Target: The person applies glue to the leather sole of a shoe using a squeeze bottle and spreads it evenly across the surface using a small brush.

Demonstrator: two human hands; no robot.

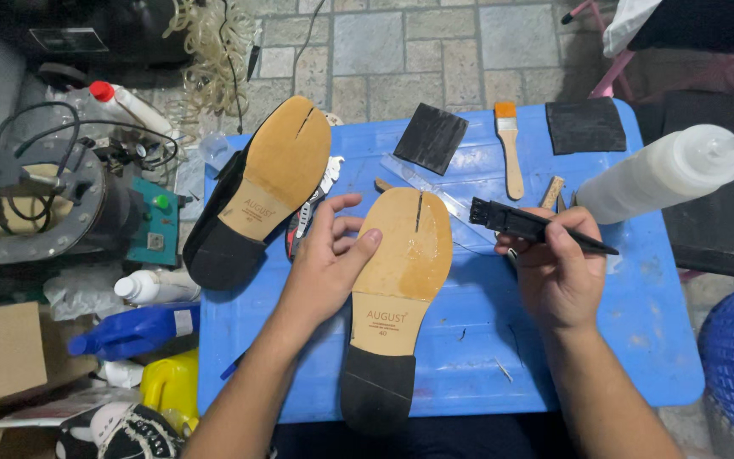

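At the middle of the blue table, a shoe is laid sole up, its long axis running from the black heel at 6 o'clock to the tan toe at 12 o'clock. Its left edge is gripped by the left hand, fingers curled loosely and the thumb pressed onto the tan sole. A black brush is pinched in the closed fingers of the right hand, at 3 o'clock of the shoe; its bristle end is pointed toward 9 o'clock, just beside the toe. The sole is nearer the left hand. A second shoe is seen at 10 o'clock, a wooden-handled brush and two black pads at 12 o'clock, a white squeeze bottle at 2 o'clock. Nothing is placed between bristles and sole.
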